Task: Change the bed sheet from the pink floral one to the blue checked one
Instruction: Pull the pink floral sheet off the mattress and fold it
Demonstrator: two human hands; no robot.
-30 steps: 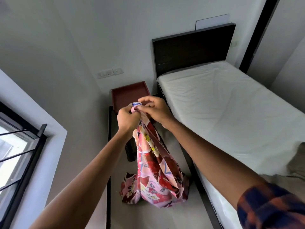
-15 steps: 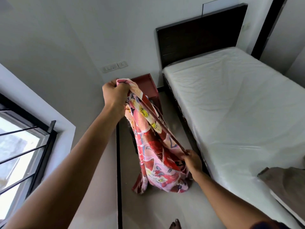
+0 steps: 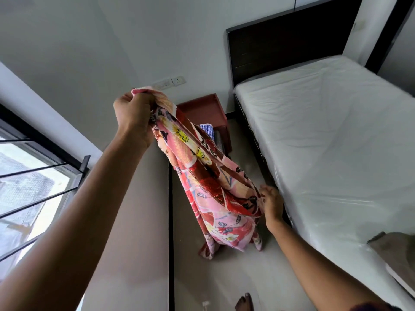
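Two hands on the pink floral sheet (image 3: 215,198). Up high, left hand (image 3: 132,115) clenched in a fist round one bunched end. Down low, right hand (image 3: 271,203) just beside the side edge of the bed (image 3: 251,140), fingers (image 3: 266,191) pinching a lower fold. Hanging twisted between them, tail end trailing on the floor (image 3: 202,283) alongside the bed. Folded blue checked sheet (image 3: 206,129) tucked inside the red bedside table (image 3: 202,108), by the bed's head corner, partly hidden behind the pink one. Bare white mattress (image 3: 336,153), shiny like plastic wrap. Bare foot (image 3: 244,303) at the bottom edge.
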